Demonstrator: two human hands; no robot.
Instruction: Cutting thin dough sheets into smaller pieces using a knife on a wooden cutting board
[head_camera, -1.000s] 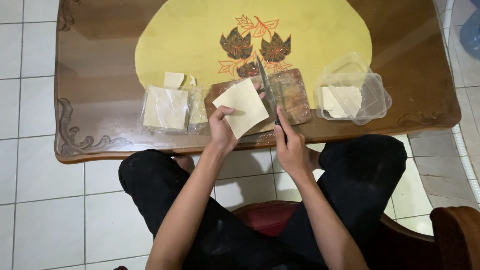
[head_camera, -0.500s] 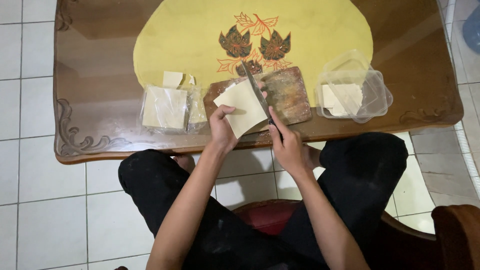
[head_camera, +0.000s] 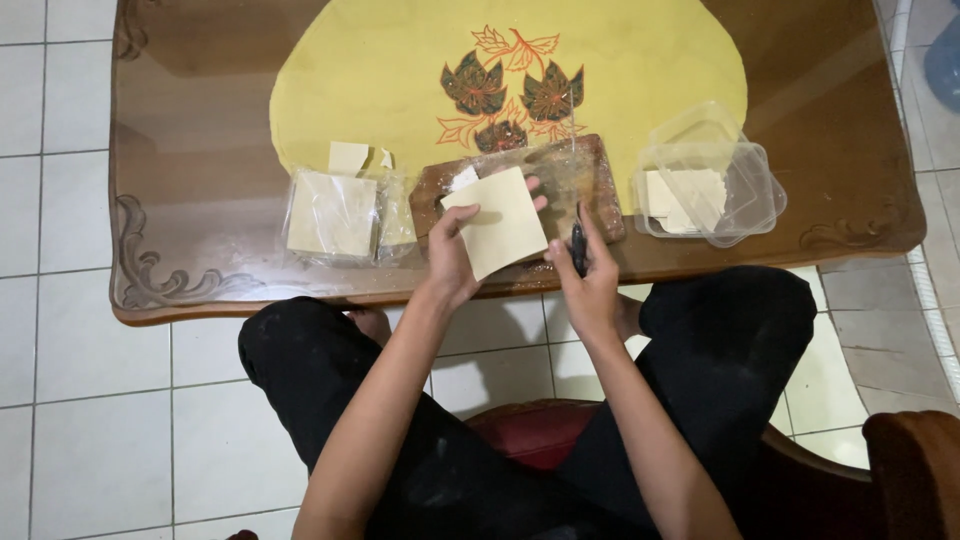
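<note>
Left hand (head_camera: 452, 262) pinches pale dough sheet (head_camera: 497, 222) by left edge, above cutting board (head_camera: 560, 185). Right hand (head_camera: 588, 280), at sheet's 4 o'clock, grips knife (head_camera: 578, 243). Sheet likely thin, limp, tearable; support by edges.

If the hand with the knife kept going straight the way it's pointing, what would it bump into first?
Probably the wooden cutting board. The right hand grips a knife pointing away from the person, and the board lies just ahead, though height above it is unclear.
</note>
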